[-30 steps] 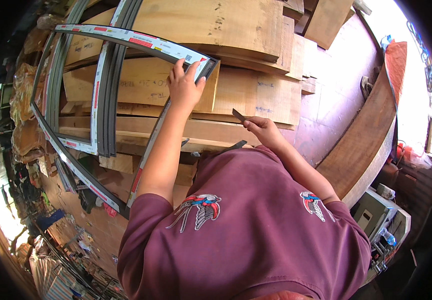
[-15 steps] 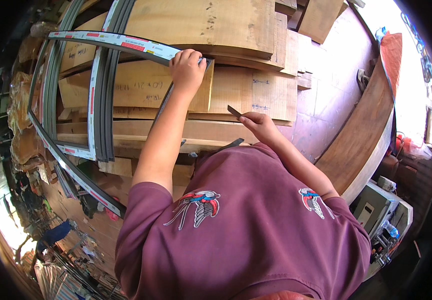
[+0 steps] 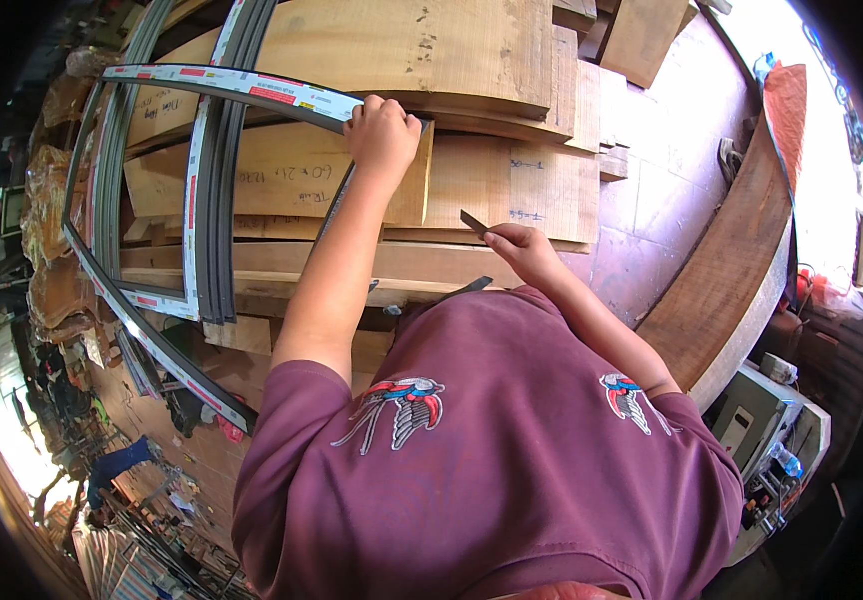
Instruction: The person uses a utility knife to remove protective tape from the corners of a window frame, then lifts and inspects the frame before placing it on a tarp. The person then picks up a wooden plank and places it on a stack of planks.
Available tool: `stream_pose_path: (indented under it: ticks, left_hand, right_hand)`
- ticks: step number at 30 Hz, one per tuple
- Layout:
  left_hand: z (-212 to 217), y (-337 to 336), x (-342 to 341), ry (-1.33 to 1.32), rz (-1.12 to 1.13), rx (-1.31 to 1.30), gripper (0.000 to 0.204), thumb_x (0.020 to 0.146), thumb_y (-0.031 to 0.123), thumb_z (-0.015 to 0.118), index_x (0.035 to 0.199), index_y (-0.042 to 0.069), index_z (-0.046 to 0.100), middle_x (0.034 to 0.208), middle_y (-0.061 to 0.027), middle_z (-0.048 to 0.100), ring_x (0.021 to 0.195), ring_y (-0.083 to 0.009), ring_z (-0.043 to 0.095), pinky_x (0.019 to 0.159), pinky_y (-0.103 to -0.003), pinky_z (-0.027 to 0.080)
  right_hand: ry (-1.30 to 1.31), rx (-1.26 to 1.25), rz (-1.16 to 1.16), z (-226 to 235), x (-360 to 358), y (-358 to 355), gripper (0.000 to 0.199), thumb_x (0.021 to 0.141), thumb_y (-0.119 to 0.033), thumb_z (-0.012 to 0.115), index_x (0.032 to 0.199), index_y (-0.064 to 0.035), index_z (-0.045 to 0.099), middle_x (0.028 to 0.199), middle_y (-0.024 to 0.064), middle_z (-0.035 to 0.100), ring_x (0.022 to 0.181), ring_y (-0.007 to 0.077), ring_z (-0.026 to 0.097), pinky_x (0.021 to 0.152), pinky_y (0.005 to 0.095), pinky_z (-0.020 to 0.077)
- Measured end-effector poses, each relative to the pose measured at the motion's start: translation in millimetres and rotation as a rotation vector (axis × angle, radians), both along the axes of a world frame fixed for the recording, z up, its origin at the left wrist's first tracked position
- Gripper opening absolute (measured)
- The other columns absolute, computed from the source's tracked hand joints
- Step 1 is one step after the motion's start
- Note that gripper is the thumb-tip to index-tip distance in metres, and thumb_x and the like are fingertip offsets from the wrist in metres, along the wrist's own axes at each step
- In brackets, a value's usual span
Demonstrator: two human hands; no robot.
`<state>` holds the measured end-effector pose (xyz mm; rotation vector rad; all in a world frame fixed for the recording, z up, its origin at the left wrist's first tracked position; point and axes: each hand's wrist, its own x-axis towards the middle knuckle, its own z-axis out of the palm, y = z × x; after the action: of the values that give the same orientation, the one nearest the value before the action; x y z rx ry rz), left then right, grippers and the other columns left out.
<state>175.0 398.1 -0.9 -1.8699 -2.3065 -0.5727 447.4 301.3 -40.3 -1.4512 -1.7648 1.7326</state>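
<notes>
Before us, broad stacked boards of pale wood [image 3: 402, 40] fill the far middle of the scene. Across their left part lies a dark grey rectangular frame, faced with white-and-red printed film [image 3: 252, 87]; its near corner reaches beyond the boards, toward our left side. Its far bar crosses over a bundle of long, dark grey profiles [image 3: 214, 200]. Well to the right, we see a long, curved brown wooden slab [image 3: 727, 280], with a grey boxy machine [image 3: 747, 420] just beside its near end.

Our bare left hand [image 3: 384, 138] is at the frame's far right corner, fingers bent and close together, holding the bar; we cannot see the thumb. Our bare right hand [image 3: 524, 252] is nearer and farther right, above the boards and apart from the frame. Its thumb and fingers pinch a small, flat, dark strip with a slanted tip [image 3: 473, 222], which points far and left.
</notes>
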Motion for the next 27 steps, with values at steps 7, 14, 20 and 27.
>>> stream_pose_path:
  ticks: [7,14,20,27]
  left_hand:
    - [49.2,31.3,5.1,0.003,0.017,-0.631,0.038,0.086,0.035,0.059,0.099,0.003,0.077,0.105,-0.021,0.074,0.101,-0.0339,0.071,0.082,-0.044,0.057]
    - [52.7,44.9,7.5,0.058,-0.026,-0.715,0.038,0.087,0.034,0.06,0.1,0.002,0.077,0.106,-0.0203,0.074,0.102,-0.0344,0.071,0.084,-0.045,0.056]
    - [48.7,41.9,0.0,0.011,-0.034,-0.672,0.034,0.086,0.032,0.061,0.097,0.004,0.077,0.102,-0.0186,0.074,0.099,-0.0348,0.071,0.082,-0.044,0.056]
    - [13.8,27.3,-30.9,-0.082,-0.111,-0.393,0.032,0.081,0.034,0.064,0.084,0.004,0.072,0.086,-0.021,0.071,0.085,-0.0386,0.069,0.077,-0.047,0.054]
  right_hand:
    - [-0.035,0.061,0.024,6.0,1.6,0.1,0.034,0.098,-0.03,0.064,0.111,0.0007,0.071,0.094,0.0166,0.072,0.088,0.0238,0.067,0.082,0.035,0.0511]
    - [-0.036,0.082,0.025,1.9,0.4,-3.9,0.035,0.097,-0.031,0.064,0.113,-0.0004,0.071,0.097,0.0193,0.073,0.09,0.0294,0.07,0.083,0.0378,0.0524]
    - [-0.047,0.065,0.009,-2.6,1.5,-0.4,0.034,0.097,-0.031,0.064,0.112,-0.0016,0.072,0.096,0.0185,0.073,0.09,0.0288,0.07,0.083,0.0375,0.0528]
    - [-0.028,0.092,-0.075,-3.5,11.5,-4.9,0.034,0.097,-0.032,0.064,0.113,-0.0022,0.072,0.094,0.0178,0.073,0.088,0.026,0.069,0.083,0.037,0.0526]
